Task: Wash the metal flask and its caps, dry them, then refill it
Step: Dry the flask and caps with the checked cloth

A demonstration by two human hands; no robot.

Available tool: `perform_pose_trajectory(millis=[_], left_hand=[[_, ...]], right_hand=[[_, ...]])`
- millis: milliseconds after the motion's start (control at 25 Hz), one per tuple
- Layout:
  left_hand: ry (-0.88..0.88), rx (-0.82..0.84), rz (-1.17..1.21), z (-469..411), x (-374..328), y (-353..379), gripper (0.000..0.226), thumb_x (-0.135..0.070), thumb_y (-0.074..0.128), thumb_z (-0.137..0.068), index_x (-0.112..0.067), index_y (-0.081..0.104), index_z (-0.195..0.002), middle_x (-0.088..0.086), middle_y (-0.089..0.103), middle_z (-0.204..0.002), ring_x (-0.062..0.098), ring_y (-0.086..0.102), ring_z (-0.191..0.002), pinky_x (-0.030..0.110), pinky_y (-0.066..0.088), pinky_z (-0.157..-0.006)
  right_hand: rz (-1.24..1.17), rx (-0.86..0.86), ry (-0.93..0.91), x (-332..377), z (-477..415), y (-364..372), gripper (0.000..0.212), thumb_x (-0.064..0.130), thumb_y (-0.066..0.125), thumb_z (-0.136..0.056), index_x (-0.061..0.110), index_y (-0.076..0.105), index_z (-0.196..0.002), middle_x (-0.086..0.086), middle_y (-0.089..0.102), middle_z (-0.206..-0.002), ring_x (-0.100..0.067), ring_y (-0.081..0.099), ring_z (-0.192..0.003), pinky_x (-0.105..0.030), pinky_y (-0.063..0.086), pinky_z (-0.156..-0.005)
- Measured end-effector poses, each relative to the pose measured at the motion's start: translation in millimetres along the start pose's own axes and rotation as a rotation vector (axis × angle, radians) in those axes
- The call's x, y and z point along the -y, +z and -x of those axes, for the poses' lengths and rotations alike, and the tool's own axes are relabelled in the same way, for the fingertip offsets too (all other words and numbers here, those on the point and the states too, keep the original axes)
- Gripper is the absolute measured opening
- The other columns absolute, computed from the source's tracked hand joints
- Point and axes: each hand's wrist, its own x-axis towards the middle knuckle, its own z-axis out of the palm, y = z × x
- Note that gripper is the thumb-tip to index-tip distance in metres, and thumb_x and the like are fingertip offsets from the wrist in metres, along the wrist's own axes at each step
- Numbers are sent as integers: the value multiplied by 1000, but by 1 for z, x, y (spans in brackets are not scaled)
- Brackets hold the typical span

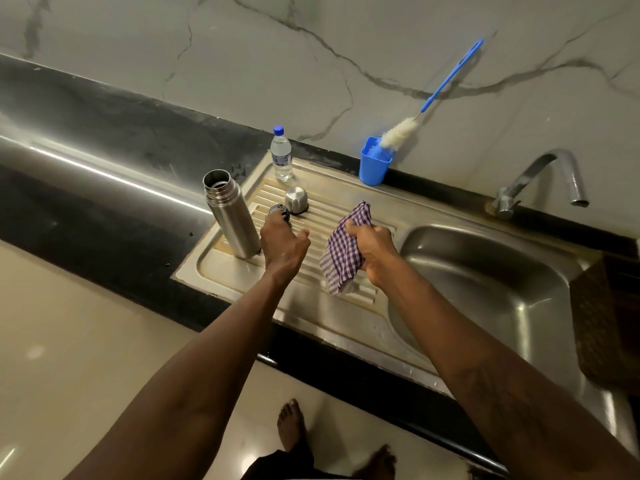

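Your two forearms are reaching out from the bottom of the view over the steel drainboard (346,199), with your bare feet (292,424) showing on the pale floor below.

The metal flask (232,216) is standing upright at the left end of the drainboard. Its long axis is running vertically and its open, threaded mouth is pointing up, with nothing on it. Just to its right, the black inner cap (280,213) is lying on the ribs. Your left hand (282,245) is reaching to it, with the fingers stretching forward onto its near edge and the thumb spreading well away to the right, so nothing is being gripped. Right behind that cap, the steel cup cap (296,199) is sitting mouth down.

Your right hand (374,252) is curling its fingers tightly around a bunched purple checked cloth (343,258), which is hanging down to the ribs between the caps and the sink basin (485,271).

Farther back, a small water bottle (281,155) with a blue lid is standing upright at the drainboard's rear edge. A blue cup (374,166) is holding a bottle brush (446,81) whose blue handle is leaning up and right against the marble wall. The tap (547,178) is arching over the basin's far side. The dark surface (104,168) is stretching away to the left.
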Motion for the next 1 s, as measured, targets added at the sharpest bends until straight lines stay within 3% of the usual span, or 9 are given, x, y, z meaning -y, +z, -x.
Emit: perform_pose_trajectory(millis=[120,200,400,520,640,720,800,880,1000], left_hand=[[-41,95,-116,-27,-3,20,84,-24,79,-85,-7,32,-152,25,31,-160,42,32,-148,45,34,-122],[-60,150,-192,-42,-2,29,89,-15,72,-86,-3,21,-158,29,20,-164,47,21,-152,50,26,-126],[5,134,-258,-61,13,33,44,-15,66,-88,-5,50,-128,23,56,-125,41,48,-121,45,38,-103],[38,155,-123,-45,6,27,51,-33,80,-73,-8,66,-116,14,69,-100,32,63,-104,37,48,-90],[135,165,5,-9,-15,19,76,-45,91,-63,-16,64,-128,4,78,-100,18,73,-93,25,54,-84],[276,142,41,18,-42,14,89,-43,94,-65,-19,52,-140,-3,79,-99,10,71,-87,26,54,-82],[386,78,153,37,-71,8,81,-27,91,-73,-15,49,-141,-13,70,-85,-6,64,-76,16,49,-71],[412,0,311,51,-95,2,68,-10,86,-77,-6,52,-135,-19,56,-77,-12,59,-71,5,42,-61],[436,-68,393,65,-118,-6,67,-2,88,-70,-1,56,-129,-26,50,-85,-18,57,-76,2,42,-62]], right_hand=[[-30,-47,5,-1,-8,-6,43,25,73,-93,8,61,-131,-10,74,-110,-28,72,-98,-48,59,-92],[-62,-77,-1,-2,-12,-12,40,25,75,-92,8,63,-126,-9,74,-110,-27,72,-97,-46,59,-90],[-116,-75,-11,-1,-18,-31,28,35,73,-94,15,67,-112,-7,75,-114,-28,71,-103,-49,57,-96],[-111,-37,-61,3,-14,-35,25,39,71,-95,19,70,-109,-5,76,-113,-26,71,-106,-49,57,-98],[-6,-26,-219,8,-1,-33,20,45,66,-97,25,71,-100,0,77,-105,-24,72,-104,-47,58,-96],[201,23,-426,8,9,-31,32,56,61,-97,27,73,-102,5,77,-101,-19,72,-101,-49,58,-97],[512,146,-630,6,15,-29,43,62,53,-98,33,68,-127,8,70,-128,-16,62,-122,-45,49,-110],[701,165,-826,11,17,-33,48,52,51,-103,29,57,-145,4,51,-153,-19,45,-142,-42,37,-118],[804,103,-937,35,19,-45,46,42,51,-105,28,52,-148,-1,47,-154,-19,48,-136,-38,42,-111]])
